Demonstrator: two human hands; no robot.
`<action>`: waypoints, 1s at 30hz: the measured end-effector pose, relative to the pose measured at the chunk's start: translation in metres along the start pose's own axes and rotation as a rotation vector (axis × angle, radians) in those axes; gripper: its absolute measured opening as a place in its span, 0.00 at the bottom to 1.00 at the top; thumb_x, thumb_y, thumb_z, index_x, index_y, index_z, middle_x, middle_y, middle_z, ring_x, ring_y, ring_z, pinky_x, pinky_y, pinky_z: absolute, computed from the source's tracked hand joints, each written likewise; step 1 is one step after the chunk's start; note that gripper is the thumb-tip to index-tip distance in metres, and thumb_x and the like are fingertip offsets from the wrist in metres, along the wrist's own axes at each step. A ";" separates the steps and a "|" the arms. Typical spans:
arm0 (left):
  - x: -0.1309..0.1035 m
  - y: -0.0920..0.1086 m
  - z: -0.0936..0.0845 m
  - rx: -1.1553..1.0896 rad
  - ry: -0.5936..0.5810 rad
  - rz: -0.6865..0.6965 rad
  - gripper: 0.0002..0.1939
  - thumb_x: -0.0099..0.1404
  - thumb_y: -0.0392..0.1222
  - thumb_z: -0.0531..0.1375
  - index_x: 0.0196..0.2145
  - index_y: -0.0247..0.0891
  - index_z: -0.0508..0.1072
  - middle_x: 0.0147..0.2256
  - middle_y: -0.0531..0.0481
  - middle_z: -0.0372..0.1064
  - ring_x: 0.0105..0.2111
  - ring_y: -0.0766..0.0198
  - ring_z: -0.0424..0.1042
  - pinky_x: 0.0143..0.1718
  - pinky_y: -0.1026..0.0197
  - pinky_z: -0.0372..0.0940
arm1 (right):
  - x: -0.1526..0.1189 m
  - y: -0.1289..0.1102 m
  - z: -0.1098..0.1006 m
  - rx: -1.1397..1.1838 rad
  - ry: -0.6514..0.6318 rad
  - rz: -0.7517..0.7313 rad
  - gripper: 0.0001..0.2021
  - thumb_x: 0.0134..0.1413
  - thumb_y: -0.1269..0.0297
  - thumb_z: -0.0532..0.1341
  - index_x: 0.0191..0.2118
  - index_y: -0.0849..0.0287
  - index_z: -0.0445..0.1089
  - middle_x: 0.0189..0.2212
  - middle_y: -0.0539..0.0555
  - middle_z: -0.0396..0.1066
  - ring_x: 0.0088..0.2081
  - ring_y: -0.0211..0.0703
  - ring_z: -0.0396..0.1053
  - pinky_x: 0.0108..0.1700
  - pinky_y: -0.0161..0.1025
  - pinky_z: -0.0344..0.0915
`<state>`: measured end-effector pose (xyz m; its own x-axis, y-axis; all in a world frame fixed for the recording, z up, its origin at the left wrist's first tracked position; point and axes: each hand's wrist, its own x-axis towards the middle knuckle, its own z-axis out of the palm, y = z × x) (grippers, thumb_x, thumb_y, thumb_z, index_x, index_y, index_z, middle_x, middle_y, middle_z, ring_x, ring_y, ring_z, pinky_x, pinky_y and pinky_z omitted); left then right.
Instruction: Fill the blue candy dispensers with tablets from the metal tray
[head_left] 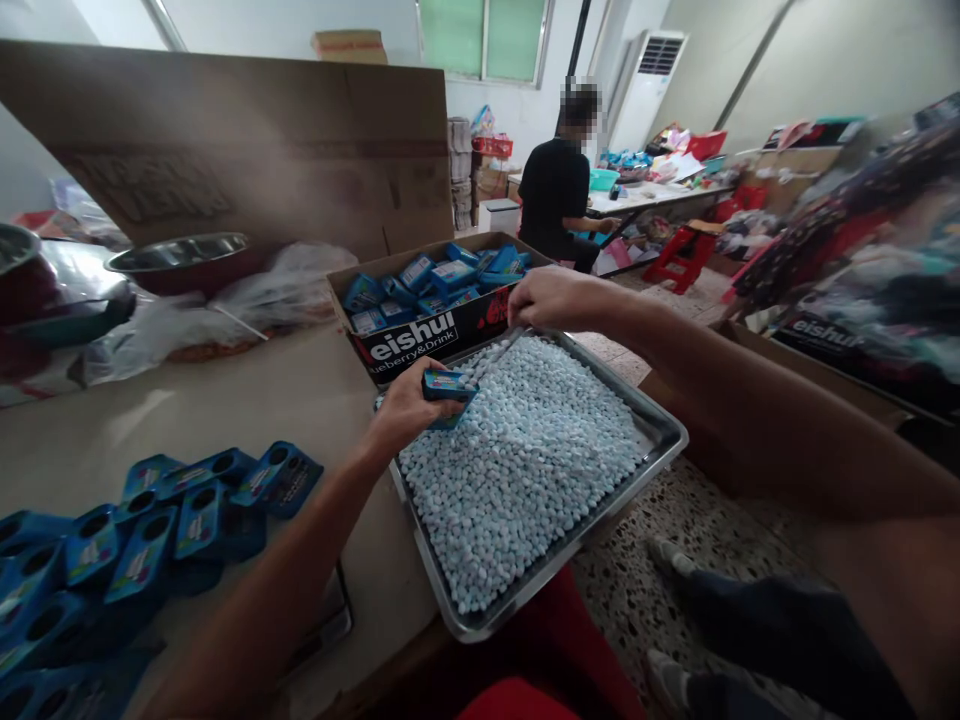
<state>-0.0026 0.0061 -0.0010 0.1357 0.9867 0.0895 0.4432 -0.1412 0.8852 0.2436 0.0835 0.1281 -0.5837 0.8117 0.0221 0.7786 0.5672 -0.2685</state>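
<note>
My left hand (405, 412) is closed around a small blue box (448, 386) above the left edge of a metal tray (671, 440). White and pale-blue pellets (517, 480) are heaped in the tray. Over its far side, my right hand (541, 298) grips a narrow scoop (504, 350) by its upper end. The scoop slants down to the left and carries pellets, its lower end close to the box in my left hand. Whether pellets are entering the box cannot be made out.
Behind the tray stands an open carton (412, 345) full of blue boxes. Several blue boxes with round dark openings (135, 560) lie at the table's left. A metal bowl (180, 255) and plastic bags sit further back. Across the room a person (556, 190) sits near a red stool (684, 255).
</note>
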 end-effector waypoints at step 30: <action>0.004 0.009 0.000 -0.002 -0.039 -0.095 0.28 0.40 0.42 0.73 0.40 0.39 0.72 0.29 0.55 0.71 0.30 0.62 0.69 0.31 0.61 0.63 | -0.098 0.086 0.101 1.017 0.145 0.470 0.18 0.37 0.52 0.74 0.31 0.61 0.76 0.23 0.50 0.69 0.26 0.36 0.62 0.29 0.35 0.57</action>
<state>0.0017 0.0091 0.0072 0.1276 0.9917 -0.0125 0.4536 -0.0472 0.8900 0.3446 0.0382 0.0061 -0.1983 0.9607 -0.1943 0.3257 -0.1223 -0.9375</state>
